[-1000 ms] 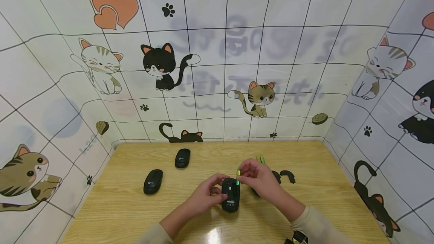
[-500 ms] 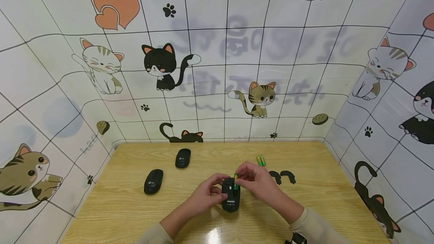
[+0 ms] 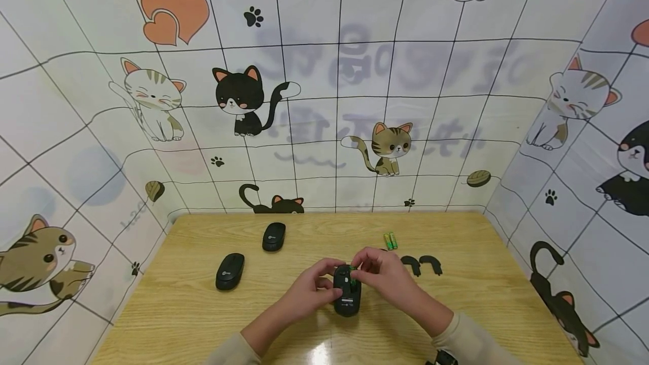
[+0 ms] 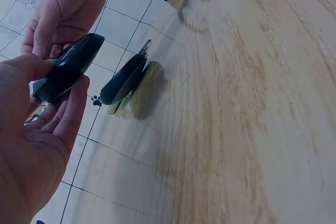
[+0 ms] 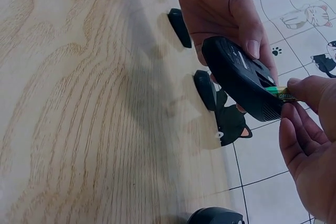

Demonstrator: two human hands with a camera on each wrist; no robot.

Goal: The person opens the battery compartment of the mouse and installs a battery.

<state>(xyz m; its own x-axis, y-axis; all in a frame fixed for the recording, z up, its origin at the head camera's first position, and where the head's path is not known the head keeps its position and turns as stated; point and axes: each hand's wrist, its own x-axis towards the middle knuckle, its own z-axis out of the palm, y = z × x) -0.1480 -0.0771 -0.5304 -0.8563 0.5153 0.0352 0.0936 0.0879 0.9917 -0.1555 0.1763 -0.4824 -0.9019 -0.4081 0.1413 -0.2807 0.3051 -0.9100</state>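
My left hand (image 3: 314, 289) holds a black computer mouse (image 3: 347, 302) with its underside up and the battery compartment uncovered. Thumb and fingers grip its sides, and in the left wrist view the mouse (image 4: 71, 69) is raised off the table. With its thumb and fingers my right hand (image 3: 387, 275) pinches a green and gold AAA-looking battery (image 5: 281, 93) at the compartment's end. One end of that battery sits inside the slot; the right fingertips cover the other end.
Two black mice, one nearer (image 3: 230, 271) and one farther (image 3: 274, 236), lie at left on the wooden table (image 3: 182, 320). Two batteries (image 3: 390, 240) and two curved black covers (image 3: 431, 264) lie beyond the right hand. Another dark mouse (image 5: 215, 216) shows in the right wrist view.
The right hand has shifted slightly left and lowered the battery from above the mouse into its compartment. The left hand has kept its grip on the mouse, nearly still.
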